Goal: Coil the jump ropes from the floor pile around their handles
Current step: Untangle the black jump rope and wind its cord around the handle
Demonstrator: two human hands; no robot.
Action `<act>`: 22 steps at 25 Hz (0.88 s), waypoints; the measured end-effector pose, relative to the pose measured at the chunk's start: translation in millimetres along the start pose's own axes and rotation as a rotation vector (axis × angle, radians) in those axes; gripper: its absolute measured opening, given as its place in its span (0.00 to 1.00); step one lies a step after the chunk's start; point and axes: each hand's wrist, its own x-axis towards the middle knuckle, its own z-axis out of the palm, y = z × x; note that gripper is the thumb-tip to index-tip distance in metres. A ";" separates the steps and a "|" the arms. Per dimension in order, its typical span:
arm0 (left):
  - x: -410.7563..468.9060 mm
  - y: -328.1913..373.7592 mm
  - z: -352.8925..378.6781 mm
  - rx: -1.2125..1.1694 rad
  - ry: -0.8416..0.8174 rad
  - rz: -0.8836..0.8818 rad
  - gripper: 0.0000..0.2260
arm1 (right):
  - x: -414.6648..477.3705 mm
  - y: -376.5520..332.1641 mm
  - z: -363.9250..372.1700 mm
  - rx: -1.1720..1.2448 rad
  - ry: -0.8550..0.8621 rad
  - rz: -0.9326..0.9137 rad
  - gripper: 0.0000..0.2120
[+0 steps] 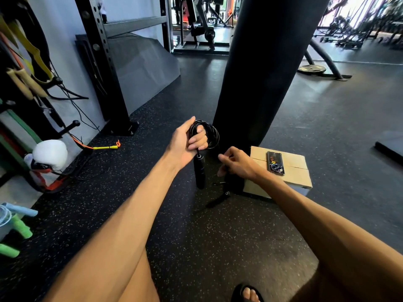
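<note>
My left hand (187, 142) grips a coil of thin black jump rope (211, 134), its loops bunched through my fingers. One black handle (199, 171) hangs straight down from that hand. My right hand (237, 163) is lower and to the right, fingers curled and pinching the thin black rope end. The second black handle (219, 199) dangles tilted below my right hand, close above the floor. A yellow and orange jump rope (104, 147) lies on the floor by the rack at the left.
A black punching bag (266, 68) hangs just behind my hands. A cardboard box (292, 171) carrying a phone (275, 163) sits on the right. White boxing glove (51, 154), green and blue handles (19, 223) and a rack post (106, 68) are at the left. My sandalled foot (247, 293) is at the bottom.
</note>
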 end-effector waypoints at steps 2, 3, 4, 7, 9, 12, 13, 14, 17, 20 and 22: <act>4.0 -1.2 -2.7 -0.062 0.086 0.050 0.21 | -2.6 4.7 2.9 -0.073 -0.043 0.023 0.12; 6.7 -3.1 -2.9 -0.081 0.150 0.083 0.20 | -4.0 4.1 3.8 -0.084 -0.056 0.024 0.11; 9.1 -5.1 -3.2 -0.083 0.213 0.123 0.20 | -5.5 1.8 4.0 -0.102 -0.064 0.021 0.09; 15.1 -10.7 -5.8 0.129 0.402 0.255 0.17 | -3.1 -2.7 3.9 -0.167 -0.071 -0.034 0.09; 17.8 -16.1 -11.7 0.510 0.505 0.327 0.15 | -1.8 -9.9 3.1 -0.166 -0.071 -0.071 0.09; 17.7 -24.8 -18.0 0.982 0.504 0.351 0.13 | 0.0 -22.4 0.4 -0.207 -0.029 -0.147 0.09; 16.7 -27.1 -17.9 1.085 0.479 0.333 0.13 | 0.3 -26.0 -0.9 -0.235 -0.005 -0.173 0.10; 14.4 -27.9 -16.9 1.181 0.449 0.303 0.13 | 0.5 -29.0 -2.1 -0.262 0.019 -0.191 0.10; 8.2 -28.9 -13.3 1.391 0.324 0.132 0.16 | 1.2 -32.0 -4.0 -0.292 0.043 -0.225 0.12; 3.5 -29.1 -11.4 1.413 0.188 -0.104 0.21 | 1.5 -34.5 -5.0 -0.342 0.070 -0.285 0.11; 0.8 -28.7 -8.7 1.266 0.151 -0.261 0.22 | 2.7 -34.9 -7.6 -0.316 0.123 -0.304 0.10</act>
